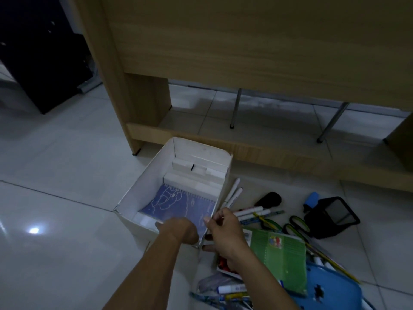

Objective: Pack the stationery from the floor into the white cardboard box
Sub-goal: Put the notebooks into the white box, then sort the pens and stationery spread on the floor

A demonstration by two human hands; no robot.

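The white cardboard box [143, 186] stands open on the tiled floor. Inside it a blue spiral notebook [178, 205] lies tilted in front of some small white boxes [196, 173]. My left hand [181, 229] reaches over the box's near edge and holds the notebook's near end, its fingers mostly hidden. My right hand [225, 231] pinches the box's right wall near the front corner, thumb at the rim and fingers outside. Loose stationery lies to the right: white markers [233, 192], a green notebook [279, 253] and green-handled scissors [297, 224].
A wooden desk [245, 52] stands just behind the box, with metal legs [235, 108] under it. On the right are a black mesh pen holder [333, 217], a blue highlighter [311, 199], a black object [268, 199], a blue plastic item [330, 287] and pens [232, 288].
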